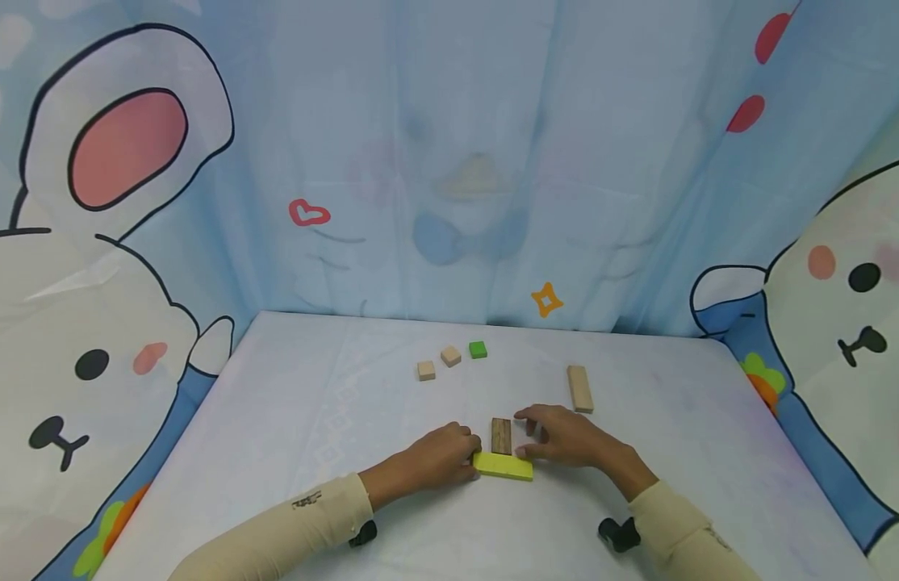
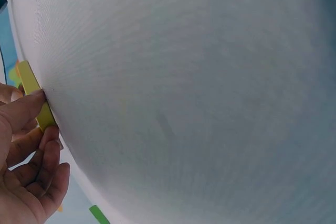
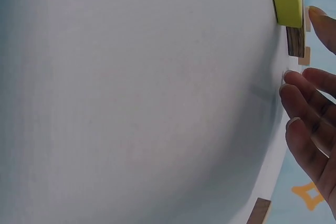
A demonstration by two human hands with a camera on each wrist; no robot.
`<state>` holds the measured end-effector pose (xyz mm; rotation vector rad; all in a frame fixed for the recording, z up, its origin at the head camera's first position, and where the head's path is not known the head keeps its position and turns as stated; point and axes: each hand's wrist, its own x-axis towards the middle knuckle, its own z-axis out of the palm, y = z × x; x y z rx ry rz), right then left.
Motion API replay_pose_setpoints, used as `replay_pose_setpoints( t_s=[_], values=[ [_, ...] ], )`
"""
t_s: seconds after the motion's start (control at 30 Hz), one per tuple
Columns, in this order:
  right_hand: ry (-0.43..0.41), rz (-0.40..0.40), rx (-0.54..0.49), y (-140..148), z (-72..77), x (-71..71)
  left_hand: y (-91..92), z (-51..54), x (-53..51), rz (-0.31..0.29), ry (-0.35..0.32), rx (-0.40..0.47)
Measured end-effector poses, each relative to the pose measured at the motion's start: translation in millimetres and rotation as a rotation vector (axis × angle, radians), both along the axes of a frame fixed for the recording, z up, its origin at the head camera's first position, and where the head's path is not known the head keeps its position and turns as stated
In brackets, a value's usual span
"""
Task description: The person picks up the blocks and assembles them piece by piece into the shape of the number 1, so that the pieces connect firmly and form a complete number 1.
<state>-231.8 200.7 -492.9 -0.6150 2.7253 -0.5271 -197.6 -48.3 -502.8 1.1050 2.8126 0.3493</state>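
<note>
A yellow rectangular block lies crosswise on the white table, just in front of a dark brown wooden block. My left hand holds the yellow block at its left end, and in the left wrist view the thumb and fingers of that hand are against the yellow block. Beside the right end is my right hand, its fingers loosely bent and spread. The right wrist view shows nothing held in this hand, with a gap between its fingertips and the yellow block.
Farther back on the table sit two small plain wooden cubes and a green cube. A long light wooden block lies behind the right hand. Behind the table's far edge hangs a blue patterned curtain.
</note>
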Motion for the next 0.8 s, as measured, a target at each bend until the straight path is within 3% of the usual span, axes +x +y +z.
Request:
replay_pose_setpoints(
  t_s=[0.33,0.8],
  values=[
    [0.012,-0.016,0.01,16,5.9,-3.3,0.2,5.4,3.0,-0.001,0.007,-0.003],
    [0.056,-0.052,0.064,40,16.3,-4.6,1.6,-1.6,-0.3,0.007,0.008,-0.009]
  ],
)
